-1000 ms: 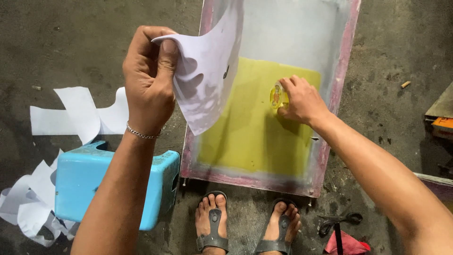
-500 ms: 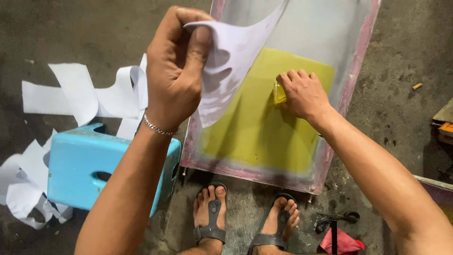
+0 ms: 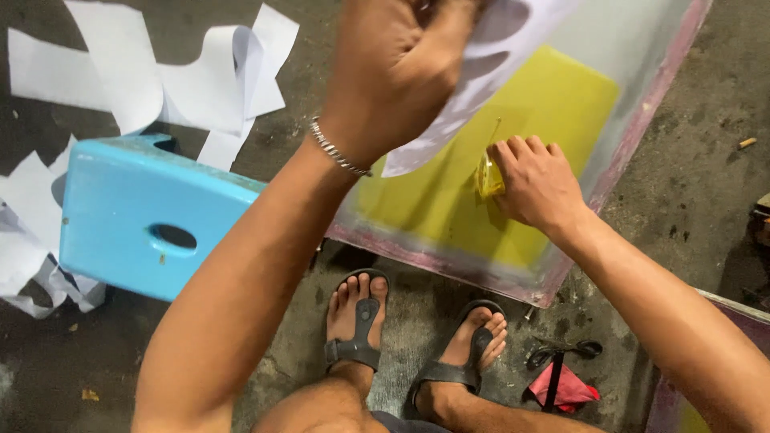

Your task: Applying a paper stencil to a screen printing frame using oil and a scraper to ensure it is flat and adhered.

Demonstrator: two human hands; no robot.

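My left hand (image 3: 397,68) is raised close to the camera and grips a white cut-out paper sheet (image 3: 489,76), lifted off a printing screen. The screen has a pink wooden frame (image 3: 634,152) and a mesh coated with a yellow patch (image 3: 553,104). It leans on the concrete floor in front of my sandalled feet. My right hand (image 3: 537,180) presses a small yellow-smeared scraper (image 3: 488,178) against the yellow patch. A metal bracelet (image 3: 337,148) sits on my left wrist.
A light blue plastic stool (image 3: 152,216) stands at the left. White paper offcuts (image 3: 144,76) lie on the floor behind and beside it. A red cloth with black straps (image 3: 565,377) lies near my right foot. Another frame corner (image 3: 722,361) shows at the lower right.
My left hand has risen toward the camera, pulling the paper further up off the screen. My right hand has slid down the yellow patch with the scraper. The view has shifted left.
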